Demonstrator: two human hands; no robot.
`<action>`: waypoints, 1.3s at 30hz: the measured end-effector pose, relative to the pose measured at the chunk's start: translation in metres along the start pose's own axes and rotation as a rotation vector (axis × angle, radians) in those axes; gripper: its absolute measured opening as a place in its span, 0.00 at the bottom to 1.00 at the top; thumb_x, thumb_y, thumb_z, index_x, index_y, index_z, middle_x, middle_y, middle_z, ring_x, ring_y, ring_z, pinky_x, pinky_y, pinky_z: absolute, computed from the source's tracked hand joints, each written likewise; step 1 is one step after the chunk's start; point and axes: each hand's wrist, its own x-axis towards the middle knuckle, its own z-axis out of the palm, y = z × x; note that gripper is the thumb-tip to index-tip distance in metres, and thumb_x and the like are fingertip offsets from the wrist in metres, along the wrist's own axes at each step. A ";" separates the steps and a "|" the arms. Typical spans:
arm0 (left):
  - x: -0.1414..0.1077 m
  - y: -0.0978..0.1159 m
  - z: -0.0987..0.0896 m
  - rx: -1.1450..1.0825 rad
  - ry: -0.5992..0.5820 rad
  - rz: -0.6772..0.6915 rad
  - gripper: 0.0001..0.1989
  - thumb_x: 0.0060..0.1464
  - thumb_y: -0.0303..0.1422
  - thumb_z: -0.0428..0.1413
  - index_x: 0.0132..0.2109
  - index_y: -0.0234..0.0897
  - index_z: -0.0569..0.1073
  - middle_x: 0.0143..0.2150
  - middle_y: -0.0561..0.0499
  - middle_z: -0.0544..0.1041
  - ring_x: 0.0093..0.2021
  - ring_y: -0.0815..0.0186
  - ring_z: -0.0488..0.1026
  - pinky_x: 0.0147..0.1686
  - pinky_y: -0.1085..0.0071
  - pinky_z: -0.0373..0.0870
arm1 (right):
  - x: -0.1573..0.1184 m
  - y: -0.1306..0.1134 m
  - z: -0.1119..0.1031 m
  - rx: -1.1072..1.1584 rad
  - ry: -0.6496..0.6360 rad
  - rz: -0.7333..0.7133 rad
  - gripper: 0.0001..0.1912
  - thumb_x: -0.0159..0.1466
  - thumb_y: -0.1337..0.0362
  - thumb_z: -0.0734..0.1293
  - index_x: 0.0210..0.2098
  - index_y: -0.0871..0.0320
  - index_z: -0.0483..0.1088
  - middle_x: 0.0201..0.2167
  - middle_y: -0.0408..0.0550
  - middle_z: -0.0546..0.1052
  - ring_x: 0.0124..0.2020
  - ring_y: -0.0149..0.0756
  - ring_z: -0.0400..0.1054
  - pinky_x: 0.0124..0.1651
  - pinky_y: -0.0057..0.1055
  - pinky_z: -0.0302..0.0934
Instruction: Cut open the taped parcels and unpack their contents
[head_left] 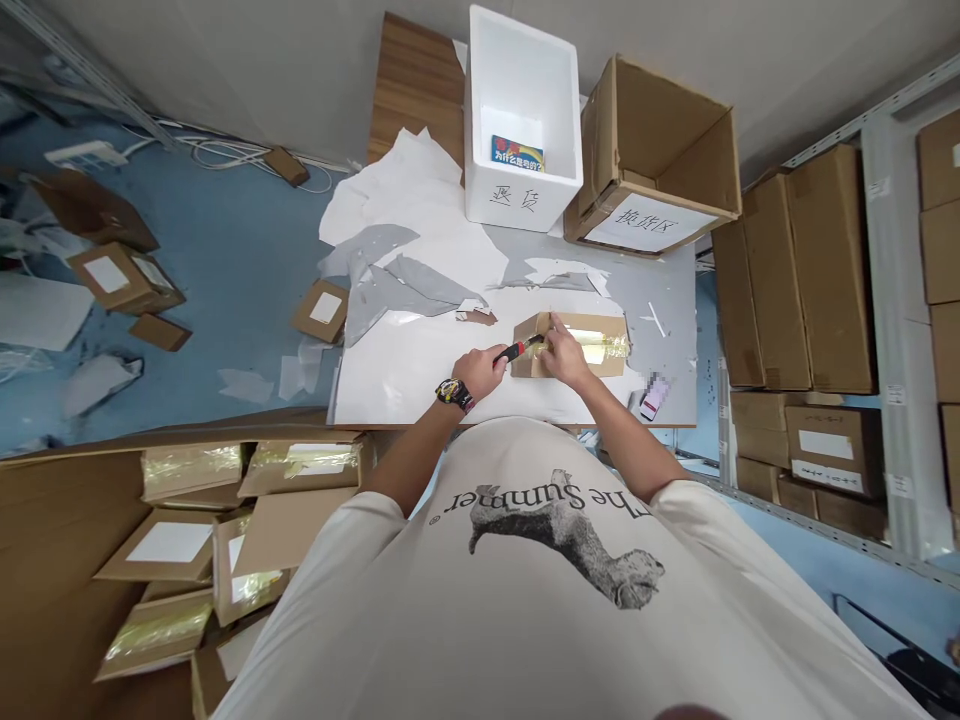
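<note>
Gripping a red-and-black utility knife [517,351] closed in our left hand [476,372], we curl our right hand [568,358] onto a flat brown cardboard box [600,340] bound in clear tape, pinching it or not we cannot tell, the box lying on a glossy white sheet [420,385].

A cream short-sleeved T-shirt [525,640] covers the torso, with dark lettering [525,497] reading "The Summer" above a grey-black animal print [570,535], upside down from this view. Near the left fingers [491,362] sits a chunky black wristwatch [454,395] — yellow and red accents on it.
</note>
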 end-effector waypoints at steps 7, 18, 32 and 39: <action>0.004 -0.006 0.003 -0.124 0.023 0.029 0.22 0.77 0.41 0.56 0.69 0.53 0.87 0.53 0.43 0.91 0.52 0.46 0.86 0.49 0.61 0.74 | -0.003 0.007 -0.001 0.018 0.047 -0.083 0.08 0.73 0.56 0.71 0.39 0.48 0.68 0.87 0.58 0.64 0.77 0.66 0.70 0.74 0.64 0.73; -0.028 -0.021 0.045 -0.389 0.121 0.009 0.23 0.77 0.38 0.56 0.69 0.45 0.87 0.48 0.43 0.92 0.43 0.52 0.84 0.45 0.64 0.72 | -0.002 0.010 0.001 -0.005 0.079 -0.109 0.06 0.71 0.59 0.70 0.38 0.49 0.70 0.75 0.63 0.73 0.66 0.66 0.74 0.70 0.68 0.73; -0.030 -0.015 0.039 -0.560 0.072 0.098 0.20 0.75 0.34 0.53 0.55 0.37 0.90 0.35 0.49 0.85 0.34 0.60 0.76 0.41 0.67 0.69 | 0.001 0.018 0.000 0.011 0.105 -0.159 0.09 0.70 0.55 0.70 0.38 0.48 0.65 0.70 0.65 0.75 0.57 0.61 0.76 0.60 0.61 0.77; -0.035 -0.015 0.040 -0.452 0.072 0.129 0.21 0.75 0.34 0.54 0.60 0.39 0.90 0.43 0.44 0.90 0.38 0.57 0.79 0.41 0.65 0.69 | -0.001 0.017 -0.004 0.020 0.068 -0.122 0.11 0.71 0.54 0.68 0.37 0.48 0.62 0.70 0.65 0.73 0.56 0.58 0.77 0.62 0.57 0.76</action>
